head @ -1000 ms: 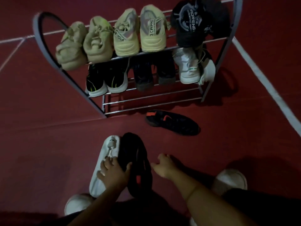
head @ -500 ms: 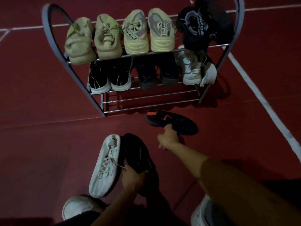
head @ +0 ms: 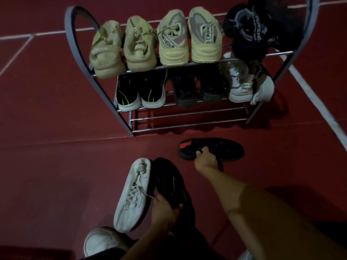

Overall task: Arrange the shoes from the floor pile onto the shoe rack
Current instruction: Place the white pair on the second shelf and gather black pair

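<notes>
We see our right hand reaching forward with fingers closed on the near edge of a black shoe with an orange heel tab, which lies on the dark red floor just before the shoe rack, its long axis running left to right and the heel pointing left. Our left hand grips a second black shoe, which points away from us, just beside a white shoe lying the same way. The rack already carries shoes on its two upper shelves, and the room is dim.
</notes>
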{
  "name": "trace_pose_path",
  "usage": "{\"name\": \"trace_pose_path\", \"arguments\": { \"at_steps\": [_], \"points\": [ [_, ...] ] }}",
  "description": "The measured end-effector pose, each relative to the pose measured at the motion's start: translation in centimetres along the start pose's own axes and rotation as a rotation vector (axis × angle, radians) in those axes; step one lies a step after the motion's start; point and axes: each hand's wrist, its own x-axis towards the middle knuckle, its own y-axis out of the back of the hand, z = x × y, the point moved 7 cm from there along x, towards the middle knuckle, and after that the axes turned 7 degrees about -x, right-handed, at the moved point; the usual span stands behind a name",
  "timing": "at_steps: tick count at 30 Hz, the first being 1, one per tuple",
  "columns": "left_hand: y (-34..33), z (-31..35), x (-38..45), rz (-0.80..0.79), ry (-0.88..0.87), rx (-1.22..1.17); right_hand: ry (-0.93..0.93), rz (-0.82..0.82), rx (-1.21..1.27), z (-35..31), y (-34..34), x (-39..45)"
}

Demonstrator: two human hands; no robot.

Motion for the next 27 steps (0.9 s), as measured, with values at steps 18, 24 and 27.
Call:
{"name": "trace_pose_path", "arguments": {
  "at_steps": [18,24,27],
  "points": [
    [2.0,0.8,-4.6,-0.311,0.166,-0.810,0.290,-0.376,0.060,5.5,-1.4,-11.8],
    [-0.3,0.1,-3.9,-0.328,0.109,-0.637,-0.278,-0.412,0.213,13.2,-3.8,-13.8],
    [0.6,-0.3,-2.5,-0.100,0.108,-0.613,-0.339,-0.847,0.072,15.0,-8.2,-17.0]
  ]
}}
